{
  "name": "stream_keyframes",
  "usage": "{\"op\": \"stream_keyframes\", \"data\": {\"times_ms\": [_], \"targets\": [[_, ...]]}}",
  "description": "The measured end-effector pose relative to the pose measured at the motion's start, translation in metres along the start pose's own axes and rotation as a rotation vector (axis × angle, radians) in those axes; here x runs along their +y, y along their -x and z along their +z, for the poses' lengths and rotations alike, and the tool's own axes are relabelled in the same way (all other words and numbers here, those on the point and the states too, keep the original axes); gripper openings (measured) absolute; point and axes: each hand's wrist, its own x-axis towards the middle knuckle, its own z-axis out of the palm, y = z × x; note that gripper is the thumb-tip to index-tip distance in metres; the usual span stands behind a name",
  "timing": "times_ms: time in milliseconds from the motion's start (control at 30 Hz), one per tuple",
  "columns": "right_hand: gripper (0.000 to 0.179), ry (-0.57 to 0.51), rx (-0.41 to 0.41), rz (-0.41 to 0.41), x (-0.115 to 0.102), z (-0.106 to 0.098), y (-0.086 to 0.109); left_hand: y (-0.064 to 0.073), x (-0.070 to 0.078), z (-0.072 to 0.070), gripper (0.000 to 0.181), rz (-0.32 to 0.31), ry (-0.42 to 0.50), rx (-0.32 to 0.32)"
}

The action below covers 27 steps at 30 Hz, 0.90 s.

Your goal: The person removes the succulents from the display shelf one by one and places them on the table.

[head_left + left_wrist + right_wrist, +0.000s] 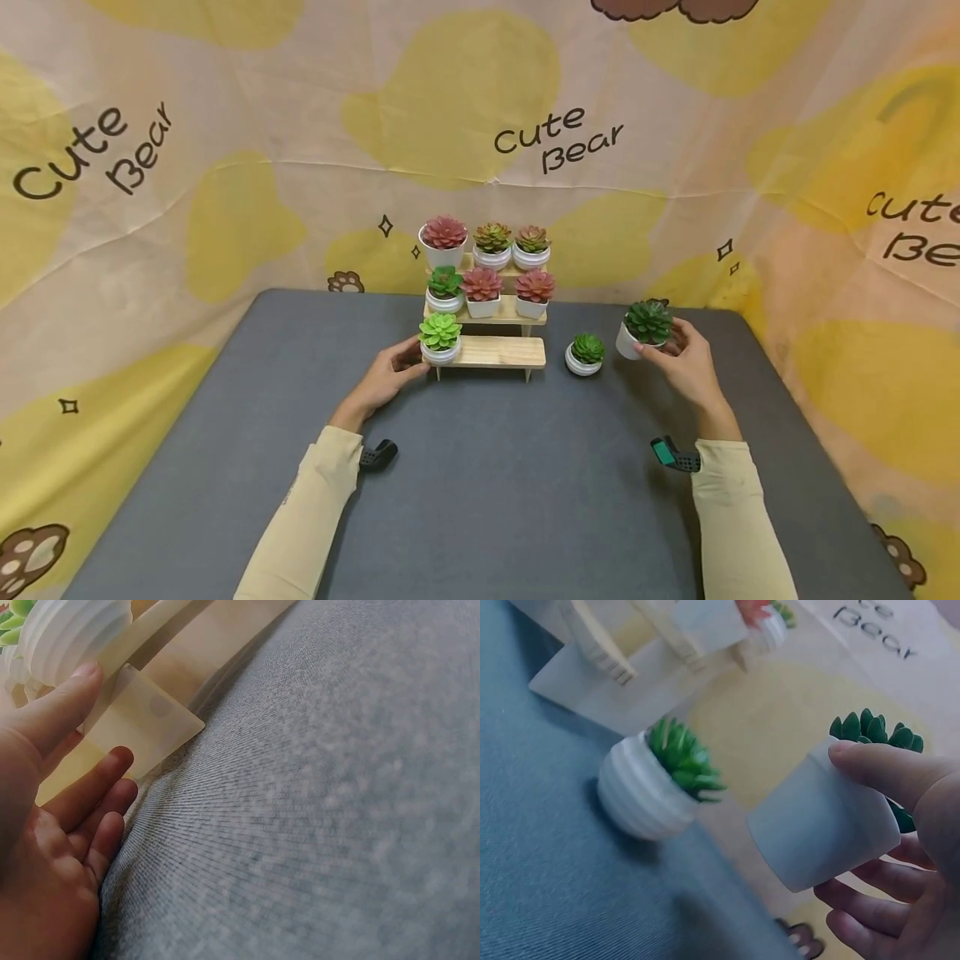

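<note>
A light green succulent in a ribbed white pot [440,337] stands at the left end of the bottom step of a three-tier wooden plant stand [498,352]. Beside that end is my left hand [387,372]; in the left wrist view its thumb touches where pot and step meet, and the other visible fingers are loosely bent. The index fingertip is hidden. My right hand [686,360] grips a dark green succulent in a smooth white pot [821,817], tilted and held above the table, thumb at the rim. Left of it, a green succulent in a ribbed white pot [585,355] sits on the table.
The middle step carries a green succulent [445,289] and two pink ones in square pots [483,292]. On the top step stand a larger dark pink succulent [443,242] and two smaller reddish-green ones [492,244]. A printed cloth [465,92] hangs behind the grey table [517,483].
</note>
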Motion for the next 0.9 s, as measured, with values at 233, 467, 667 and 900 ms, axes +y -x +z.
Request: {"op": "stream_keyframes", "data": {"times_ms": [233,467,667,900], "targets": [[0.073,-0.036,-0.023,0.070,0.016,0.005,-0.003,0.000,-0.001,0.000,0.062,0.000,-0.003,-0.003],[0.079,0.022,-0.104,0.123,0.029,0.002,-0.004,-0.003,-0.002,0.002,0.063,0.008,-0.002,-0.008],[0.083,0.031,-0.201,0.137,0.034,0.002,-0.006,-0.001,0.000,0.001,0.063,0.004,-0.006,-0.002],[0.086,0.095,-0.250,0.142,0.032,0.003,-0.006,-0.001,-0.001,-0.001,0.062,0.004,-0.011,-0.001]]}}
